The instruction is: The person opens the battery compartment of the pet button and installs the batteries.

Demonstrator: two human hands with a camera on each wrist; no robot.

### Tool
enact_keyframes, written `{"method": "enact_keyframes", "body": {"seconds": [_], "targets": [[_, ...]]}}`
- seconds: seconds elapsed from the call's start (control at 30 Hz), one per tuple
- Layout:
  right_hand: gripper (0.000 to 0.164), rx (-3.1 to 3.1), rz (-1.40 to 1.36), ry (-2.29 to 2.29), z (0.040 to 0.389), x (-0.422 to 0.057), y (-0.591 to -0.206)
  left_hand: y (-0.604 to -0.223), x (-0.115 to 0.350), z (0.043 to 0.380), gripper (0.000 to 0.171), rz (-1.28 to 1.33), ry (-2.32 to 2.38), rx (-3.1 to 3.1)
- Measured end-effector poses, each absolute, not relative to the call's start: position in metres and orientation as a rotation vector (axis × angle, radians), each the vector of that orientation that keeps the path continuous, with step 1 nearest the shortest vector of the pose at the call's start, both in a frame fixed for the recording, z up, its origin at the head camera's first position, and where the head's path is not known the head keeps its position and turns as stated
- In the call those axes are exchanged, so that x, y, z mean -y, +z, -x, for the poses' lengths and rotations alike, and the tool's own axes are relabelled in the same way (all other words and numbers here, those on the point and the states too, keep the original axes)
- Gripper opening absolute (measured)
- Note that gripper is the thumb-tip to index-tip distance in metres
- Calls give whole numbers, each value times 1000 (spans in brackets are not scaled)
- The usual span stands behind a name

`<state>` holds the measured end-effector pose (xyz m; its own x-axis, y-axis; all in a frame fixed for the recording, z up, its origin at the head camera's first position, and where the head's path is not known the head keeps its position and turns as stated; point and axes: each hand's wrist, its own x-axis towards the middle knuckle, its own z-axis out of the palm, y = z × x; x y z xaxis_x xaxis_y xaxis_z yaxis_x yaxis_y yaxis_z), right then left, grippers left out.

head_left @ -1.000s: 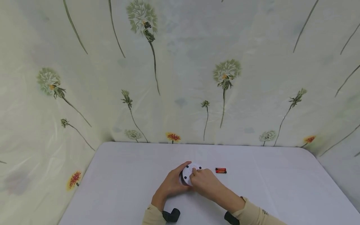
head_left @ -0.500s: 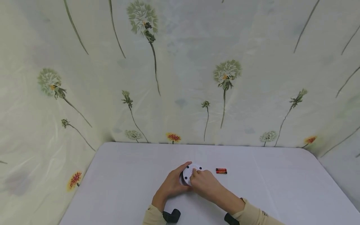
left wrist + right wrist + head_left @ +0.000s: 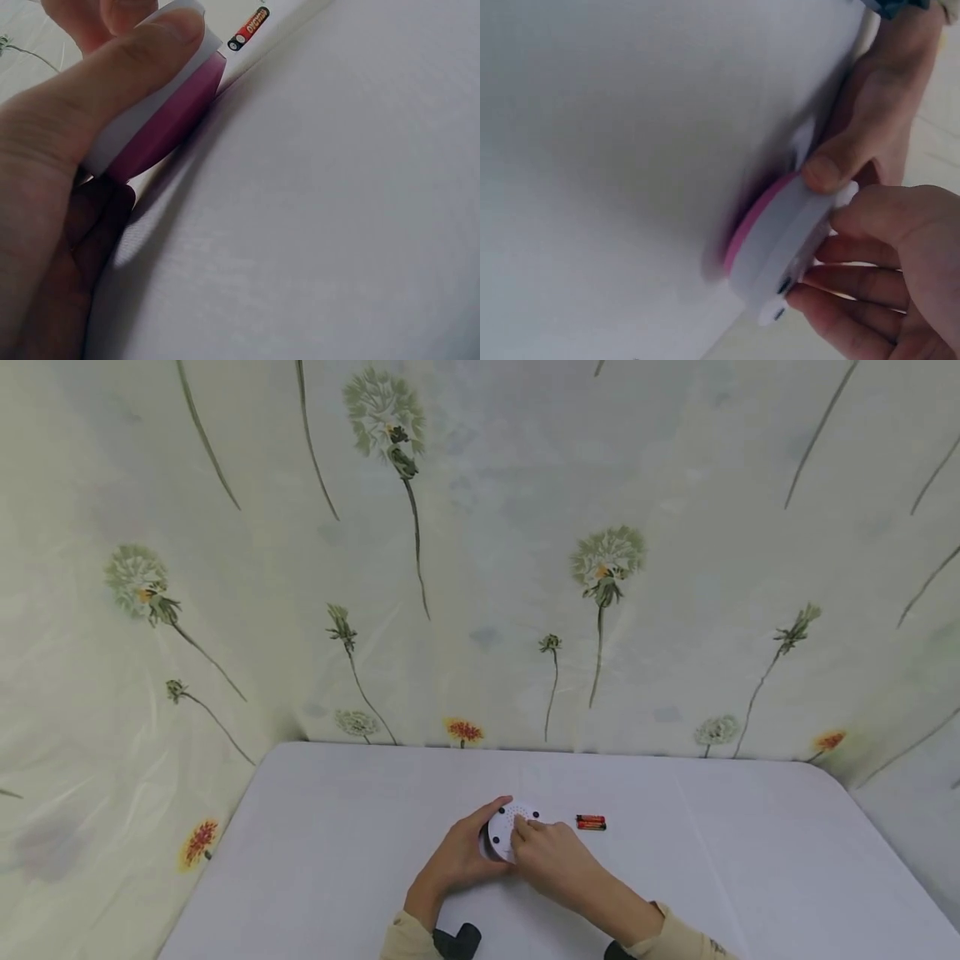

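Note:
A round device [image 3: 501, 839] is tilted up on the white table, its pale face dotted with small holes and black feet. Its far side is magenta, with a white body [image 3: 769, 232] between. My left hand [image 3: 459, 857] grips it round the rim, thumb [image 3: 161, 45] along the white edge. My right hand [image 3: 555, 860] is at the dotted face, with bent fingers [image 3: 862, 285] and thumb against it; what its fingertips pinch there is hidden. Two red-and-black batteries [image 3: 591, 826] lie side by side just right of the device.
The white table [image 3: 750, 852] has rounded far corners and meets a hanging sheet [image 3: 480, 568] printed with dandelions. Black wrist gear [image 3: 457, 941] sits beneath the left forearm; a beige sleeve [image 3: 678, 939] covers the right one.
My right hand has slid slightly toward me and to the right over the dotted face. The left hand keeps its grip, and the whole head view has shifted a little.

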<state>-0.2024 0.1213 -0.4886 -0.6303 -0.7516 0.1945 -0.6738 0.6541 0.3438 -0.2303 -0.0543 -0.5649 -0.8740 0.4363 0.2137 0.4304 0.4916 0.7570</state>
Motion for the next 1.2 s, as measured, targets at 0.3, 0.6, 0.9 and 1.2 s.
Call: {"method": "enact_keyframes", "body": {"seconds": [0.3, 0.6, 0.9, 1.2], "targets": [[22, 2610, -1132, -228, 202, -128, -485, -568, 52, 230, 91, -805, 1387, -2692], [25, 2495, -1131, -175, 204, -128, -494, -565, 53, 230, 92, -749, 1362, -2705], [24, 2435, -1136, -175, 205, -128, -497, -567, 54, 233, 92, -788, 1390, -2710], [23, 2546, -1157, 13, 206, -135, -490, -570, 56, 233, 90, -808, 1418, -2711]]}}
